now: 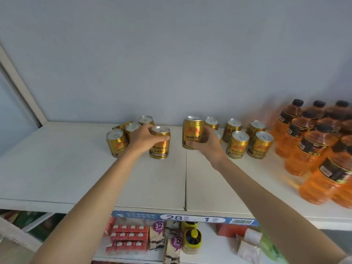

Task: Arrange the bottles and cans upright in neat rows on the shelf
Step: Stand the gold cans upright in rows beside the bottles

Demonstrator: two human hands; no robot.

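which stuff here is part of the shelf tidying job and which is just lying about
Part of the job:
- gold cans, one lying flat at the back left
- can in left hand
- can in right hand
- orange bottles
- top shelf

Just lying about:
- red packs on the lower shelf
- yellow-lidded jars
- price strip

There is just one view, from a camera on the person's head. It looks forward and down at a white shelf (pixel 57 168), from close up. Both arms reach in from 6 o'clock. The wall (pixel 171 54) fills 12 o'clock. A lower shelf (pixel 209 242) shows at the bottom.
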